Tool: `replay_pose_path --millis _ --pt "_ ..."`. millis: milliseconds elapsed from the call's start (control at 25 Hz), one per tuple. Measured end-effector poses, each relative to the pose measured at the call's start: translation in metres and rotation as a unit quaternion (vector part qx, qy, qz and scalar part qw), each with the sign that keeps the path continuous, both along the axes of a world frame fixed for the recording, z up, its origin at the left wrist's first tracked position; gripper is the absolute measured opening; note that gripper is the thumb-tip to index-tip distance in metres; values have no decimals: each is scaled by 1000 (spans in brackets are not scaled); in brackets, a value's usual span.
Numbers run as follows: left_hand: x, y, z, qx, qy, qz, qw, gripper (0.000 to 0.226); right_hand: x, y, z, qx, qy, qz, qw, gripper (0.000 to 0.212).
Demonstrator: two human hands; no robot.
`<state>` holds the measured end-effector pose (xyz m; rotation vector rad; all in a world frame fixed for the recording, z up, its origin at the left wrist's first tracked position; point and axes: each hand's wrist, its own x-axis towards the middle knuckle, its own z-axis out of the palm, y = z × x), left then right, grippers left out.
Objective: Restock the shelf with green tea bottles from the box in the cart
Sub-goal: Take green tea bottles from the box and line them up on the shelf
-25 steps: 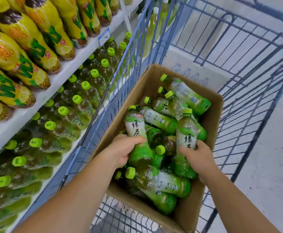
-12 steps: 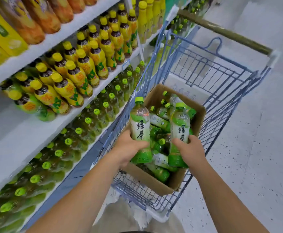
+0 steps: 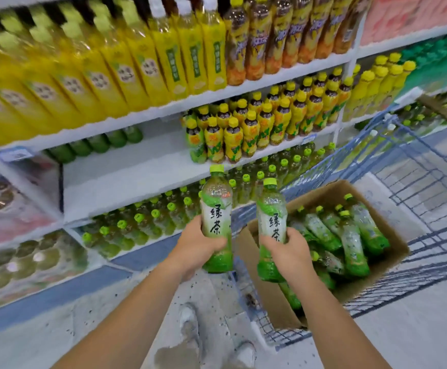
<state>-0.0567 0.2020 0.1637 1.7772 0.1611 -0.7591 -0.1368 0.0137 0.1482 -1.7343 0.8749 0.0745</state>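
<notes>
My left hand (image 3: 199, 246) grips an upright green tea bottle (image 3: 216, 206) around its lower half. My right hand (image 3: 290, 249) grips a second upright green tea bottle (image 3: 271, 209) the same way. Both bottles are held side by side in front of the shelves, left of the cardboard box (image 3: 257, 262). The box sits in the blue wire cart (image 3: 416, 182) and holds several more green tea bottles (image 3: 350, 235) lying on their sides. A row of green tea bottles (image 3: 150, 217) fills the low shelf. A white shelf (image 3: 126, 179) above it has a bare stretch.
Yellow-capped tea bottles (image 3: 257, 129) stand on the middle shelf to the right of the bare stretch. Tall yellow bottles (image 3: 164, 54) line the upper shelf. The grey floor (image 3: 84, 328) and my shoes (image 3: 187, 318) show below. The cart stands close to the shelf unit.
Both hands lifted a bottle each out of the box and carried them left and up toward the shelves. My view turned from the cart to the shelf front.
</notes>
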Motion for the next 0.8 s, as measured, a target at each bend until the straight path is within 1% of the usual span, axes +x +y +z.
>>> replay_pose_path --millis 120,200,320,440,560,800 --pt "-4 52 10 8 -11 58 998 47 20 40 6 5 -11 62 998 12" --pt "-2 82 13 12 -17 84 996 49 34 65 6 5 -13 93 996 13" --pt "8 126 12 17 -11 109 994 52 60 106 3 -26 -3 132 991 28" --pt "26 163 8 14 -13 128 992 50 84 143 5 -31 -14 151 988 22" --pt "53 199 1 18 -12 137 990 46 108 180 0 -36 -24 157 987 22" --pt "136 237 -34 54 -63 120 989 43 186 216 -29 -44 -48 156 986 20"
